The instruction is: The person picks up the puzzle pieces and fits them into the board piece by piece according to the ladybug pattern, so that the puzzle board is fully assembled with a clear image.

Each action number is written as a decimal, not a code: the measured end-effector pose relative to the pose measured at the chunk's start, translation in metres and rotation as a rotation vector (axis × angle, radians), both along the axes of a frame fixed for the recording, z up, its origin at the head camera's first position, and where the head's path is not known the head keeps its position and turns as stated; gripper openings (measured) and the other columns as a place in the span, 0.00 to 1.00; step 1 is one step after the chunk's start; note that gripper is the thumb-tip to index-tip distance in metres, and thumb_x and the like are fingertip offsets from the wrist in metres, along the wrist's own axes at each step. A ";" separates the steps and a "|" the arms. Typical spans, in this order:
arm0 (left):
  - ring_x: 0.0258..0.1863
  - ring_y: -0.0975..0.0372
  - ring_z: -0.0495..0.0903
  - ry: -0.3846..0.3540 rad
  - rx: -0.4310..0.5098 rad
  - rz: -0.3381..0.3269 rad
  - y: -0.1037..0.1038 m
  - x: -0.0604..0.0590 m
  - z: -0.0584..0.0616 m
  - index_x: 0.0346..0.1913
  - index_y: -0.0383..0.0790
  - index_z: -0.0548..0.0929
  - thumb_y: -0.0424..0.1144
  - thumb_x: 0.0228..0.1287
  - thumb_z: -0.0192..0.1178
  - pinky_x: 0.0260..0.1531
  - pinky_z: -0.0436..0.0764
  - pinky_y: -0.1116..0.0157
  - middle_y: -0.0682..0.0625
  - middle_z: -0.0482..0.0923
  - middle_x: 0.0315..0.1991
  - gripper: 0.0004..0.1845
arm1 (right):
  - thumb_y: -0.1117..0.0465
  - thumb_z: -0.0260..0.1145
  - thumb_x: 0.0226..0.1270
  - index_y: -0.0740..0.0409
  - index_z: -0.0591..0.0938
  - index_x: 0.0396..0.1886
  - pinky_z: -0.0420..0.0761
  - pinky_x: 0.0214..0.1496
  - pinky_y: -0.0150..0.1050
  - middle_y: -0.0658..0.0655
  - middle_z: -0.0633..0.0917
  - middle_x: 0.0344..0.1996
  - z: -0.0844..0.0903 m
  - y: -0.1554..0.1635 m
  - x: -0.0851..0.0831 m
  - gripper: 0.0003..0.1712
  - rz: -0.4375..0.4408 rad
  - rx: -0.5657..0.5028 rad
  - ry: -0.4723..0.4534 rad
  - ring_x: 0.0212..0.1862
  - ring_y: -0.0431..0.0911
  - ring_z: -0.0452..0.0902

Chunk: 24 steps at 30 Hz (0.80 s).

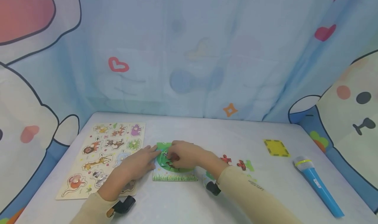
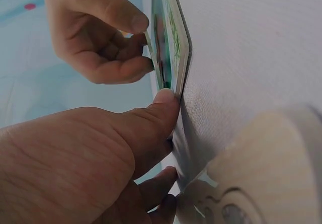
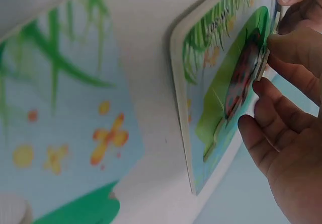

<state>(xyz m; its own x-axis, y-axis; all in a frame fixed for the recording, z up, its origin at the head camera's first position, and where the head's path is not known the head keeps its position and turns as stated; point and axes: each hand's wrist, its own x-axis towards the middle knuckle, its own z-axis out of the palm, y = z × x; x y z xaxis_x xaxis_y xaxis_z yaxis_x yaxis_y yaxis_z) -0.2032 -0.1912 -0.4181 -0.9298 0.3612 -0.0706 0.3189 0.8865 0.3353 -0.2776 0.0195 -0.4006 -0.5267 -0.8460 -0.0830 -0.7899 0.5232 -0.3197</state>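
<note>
A small jigsaw board (image 1: 177,178) with a green edge and printed grass lies flat on the table. Straight fingers of my left hand (image 1: 137,163) touch its left edge; in the left wrist view the thumb (image 2: 163,97) presses at the board's edge. Over the board, my right hand (image 1: 186,155) pinches a thin puzzle piece (image 3: 263,65) between thumb and fingers, tilted up from the surface. The piece's picture is mostly hidden. Red and dark fitted pieces (image 3: 240,83) show in the board's green shape.
A wooden animal peg puzzle (image 1: 88,138) stands left, partly under my left forearm. Loose red pieces (image 1: 225,158) and green pieces (image 1: 249,165) lie right of the board. Farther right are a yellow square tile (image 1: 276,148) and a blue toy microphone (image 1: 320,188).
</note>
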 end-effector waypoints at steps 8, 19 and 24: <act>0.73 0.48 0.54 0.002 -0.013 0.000 0.001 -0.002 -0.002 0.71 0.41 0.69 0.40 0.69 0.59 0.69 0.59 0.48 0.45 0.58 0.74 0.28 | 0.62 0.69 0.56 0.47 0.85 0.40 0.76 0.35 0.27 0.43 0.77 0.32 -0.004 -0.007 -0.001 0.11 0.001 -0.013 0.012 0.34 0.36 0.71; 0.73 0.47 0.55 0.010 -0.029 -0.002 0.000 -0.003 -0.004 0.71 0.42 0.69 0.41 0.69 0.60 0.69 0.61 0.48 0.45 0.59 0.74 0.29 | 0.62 0.70 0.52 0.49 0.87 0.38 0.75 0.35 0.25 0.43 0.78 0.31 -0.007 -0.014 -0.001 0.12 0.011 -0.026 0.054 0.33 0.35 0.72; 0.73 0.47 0.56 0.011 -0.026 -0.005 -0.001 -0.001 -0.003 0.71 0.41 0.69 0.40 0.68 0.61 0.69 0.61 0.48 0.44 0.59 0.73 0.29 | 0.60 0.70 0.52 0.49 0.87 0.39 0.75 0.34 0.25 0.42 0.78 0.30 -0.009 -0.014 -0.001 0.12 0.025 -0.037 0.078 0.32 0.35 0.71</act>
<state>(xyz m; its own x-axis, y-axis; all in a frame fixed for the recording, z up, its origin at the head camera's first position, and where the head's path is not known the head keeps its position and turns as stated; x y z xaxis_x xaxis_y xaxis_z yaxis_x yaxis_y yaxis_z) -0.2042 -0.1919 -0.4209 -0.9287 0.3641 -0.0700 0.3270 0.8932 0.3086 -0.2789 0.0056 -0.4096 -0.5087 -0.8609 -0.0108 -0.8261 0.4916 -0.2755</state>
